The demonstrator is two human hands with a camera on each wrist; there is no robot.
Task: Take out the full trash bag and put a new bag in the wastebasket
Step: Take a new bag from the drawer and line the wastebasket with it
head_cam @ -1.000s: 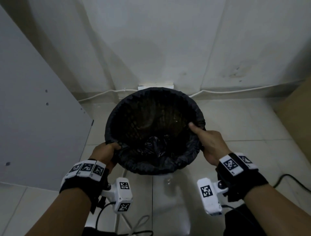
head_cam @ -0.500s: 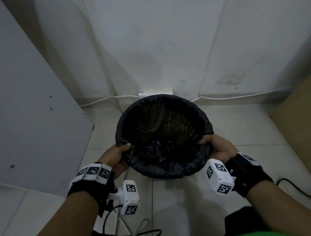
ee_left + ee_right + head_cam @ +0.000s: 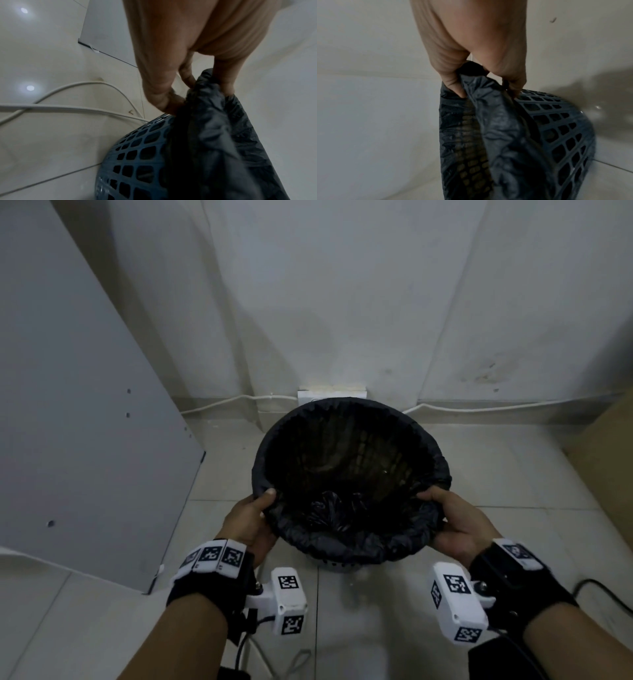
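- The wastebasket [image 3: 342, 565], a blue lattice tub, stands on the floor near the far wall.
- A black trash bag [image 3: 352, 542] lines it, folded over the rim; contents too dark to judge.
- Left hand [image 3: 248, 523] and right hand [image 3: 457, 523] each pinch the bag's fold at the near rim.
- Step: probably seating the liner; next, smooth the fold evenly round.

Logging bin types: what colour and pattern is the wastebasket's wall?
Blue plastic lattice wastebasket, clearest in the left wrist view.

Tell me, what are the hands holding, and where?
Both hands grip the black trash bag where it folds over the wastebasket rim: left hand on the near-left edge, right hand on the near-right edge.
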